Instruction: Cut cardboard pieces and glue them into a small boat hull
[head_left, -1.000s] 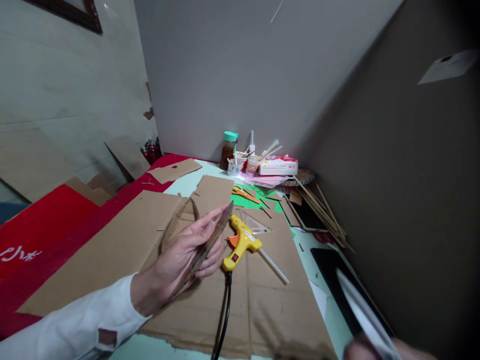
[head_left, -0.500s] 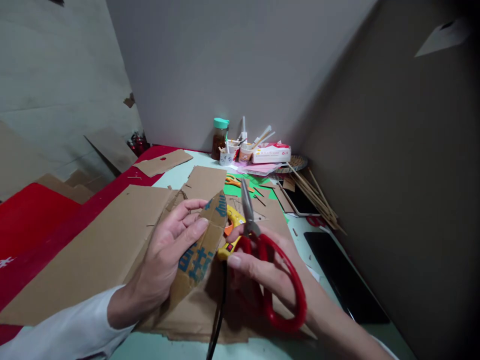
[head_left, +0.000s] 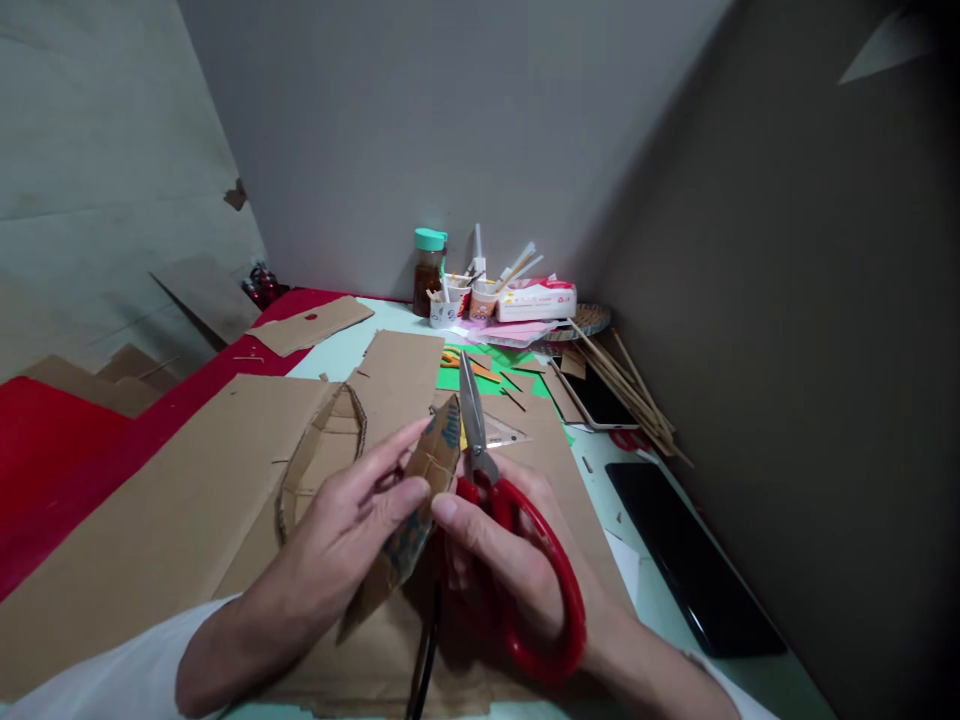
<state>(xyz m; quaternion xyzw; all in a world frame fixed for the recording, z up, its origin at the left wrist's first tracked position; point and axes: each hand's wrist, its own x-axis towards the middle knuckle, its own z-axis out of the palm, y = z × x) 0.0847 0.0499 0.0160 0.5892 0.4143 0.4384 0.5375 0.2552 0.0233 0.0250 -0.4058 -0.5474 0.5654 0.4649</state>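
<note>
My left hand (head_left: pixel 352 525) pinches a narrow cardboard piece (head_left: pixel 420 490) with blue print, held tilted above the table. My right hand (head_left: pixel 499 555) grips red-handled scissors (head_left: pixel 525 560), fingers through the loops. The steel blades (head_left: pixel 471 410) point away from me, closed or nearly so, right beside the cardboard piece's upper edge. Both hands meet over a large flat cardboard sheet (head_left: pixel 187 500). A black cord (head_left: pixel 427 650) runs under the hands; the glue gun it belongs to is hidden.
A clear set square (head_left: pixel 502 432) lies beyond the blades. Green paper (head_left: pixel 487 365), orange scissors (head_left: pixel 461 362), a teal-lidded jar (head_left: pixel 429 270), cups of sticks, a tissue box (head_left: pixel 536 300) and a bundle of wooden sticks (head_left: pixel 630 390) crowd the back. A black tablet (head_left: pixel 690 560) lies right.
My right hand came in from the lower right with the red scissors and brought them beside the cardboard piece. My left hand turned the piece and raised it. The view dropped slightly.
</note>
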